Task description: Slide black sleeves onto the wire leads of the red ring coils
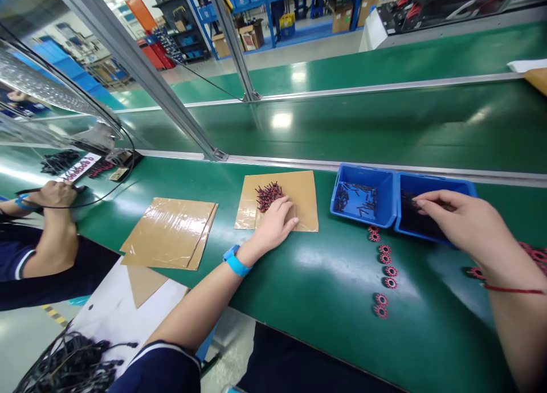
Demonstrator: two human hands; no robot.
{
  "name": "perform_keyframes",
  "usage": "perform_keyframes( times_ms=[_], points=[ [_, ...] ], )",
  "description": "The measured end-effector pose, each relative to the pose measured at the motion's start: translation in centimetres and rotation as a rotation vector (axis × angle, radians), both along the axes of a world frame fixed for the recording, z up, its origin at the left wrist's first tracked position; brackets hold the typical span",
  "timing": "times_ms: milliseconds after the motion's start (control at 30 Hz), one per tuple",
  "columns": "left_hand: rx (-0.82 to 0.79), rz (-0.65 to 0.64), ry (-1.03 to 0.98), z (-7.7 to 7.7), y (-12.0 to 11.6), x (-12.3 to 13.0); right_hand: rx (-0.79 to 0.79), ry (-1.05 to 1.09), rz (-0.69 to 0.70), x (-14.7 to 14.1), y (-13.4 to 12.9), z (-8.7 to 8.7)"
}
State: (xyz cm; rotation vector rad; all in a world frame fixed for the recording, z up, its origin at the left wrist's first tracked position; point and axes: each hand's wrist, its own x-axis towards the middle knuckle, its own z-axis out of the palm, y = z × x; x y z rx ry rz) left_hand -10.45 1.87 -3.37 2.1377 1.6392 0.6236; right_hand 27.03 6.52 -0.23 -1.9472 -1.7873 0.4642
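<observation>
My left hand (277, 223) lies with fingers stretched out on a sheet of cardboard (305, 193). Its fingertips are beside a cluster of small red-and-black parts (269, 197) with thin black pieces sticking up. Over the right blue bin (440, 182), the fingers of my right hand (453, 213) are pinched together; what they hold, if anything, is too small to make out. Dark contents (412, 211) show inside that bin, partly covered by the hand. Adjoining it, the left blue bin (363, 215) holds small thin black pieces (365, 196).
Red-and-black toothed rings (390, 271) lie in a column below the bins, others (536, 255) by my right wrist. Wrapped cardboard sheets (171, 230) lie to the left. A co-worker's hand (57, 193) is at far left. A metal post (141, 74) rises from the table's rail.
</observation>
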Motion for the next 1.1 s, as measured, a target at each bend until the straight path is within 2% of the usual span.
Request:
perform_keyframes(
  times_ms=[67, 167, 333, 433, 500, 633, 833, 933, 1033, 1100],
  points=[
    [-0.005, -0.007, -0.01, 0.5, -0.6, 0.2, -0.01, -0.001, 0.009, -0.4, -0.2, 0.5],
    [-0.042, -0.075, -0.052, 0.8, -2.1, 2.4, 0.007, 0.01, 0.013, -1.3, -0.5, 1.4],
    [-0.211, -0.425, -0.095, 1.2, -5.4, 8.5, 0.058, 0.096, -0.051, -2.1, -0.7, 1.7],
    [-0.326, -0.618, -0.013, 2.0, -6.8, 11.3, 0.134, 0.314, -0.074, -2.2, -1.5, 1.7],
    [-0.38, -0.663, 0.046, 2.6, -7.4, 12.4, 0.166, 0.438, -0.071, -2.3, -2.4, 1.9],
    [-0.398, -0.622, 0.089, 2.9, -7.3, 13.5, 0.161, 0.564, -0.039, -3.0, -4.2, 2.6],
    [-0.378, -0.692, -0.014, 1.8, -6.4, 14.1, 0.105, 0.701, 0.007, -4.2, -5.4, 3.1],
    [-0.503, -0.558, -0.318, 1.7, -5.7, 13.8, 0.053, 0.75, 0.032, -4.7, -6.0, 3.3],
    [-0.729, -0.307, -0.826, 2.1, -4.6, 13.0, -0.006, 0.789, 0.067, -5.2, -6.6, 3.8],
    [-0.801, -0.192, -1.101, 2.7, -3.8, 12.4, -0.038, 0.787, 0.089, -5.7, -6.9, 4.3]
  ],
)
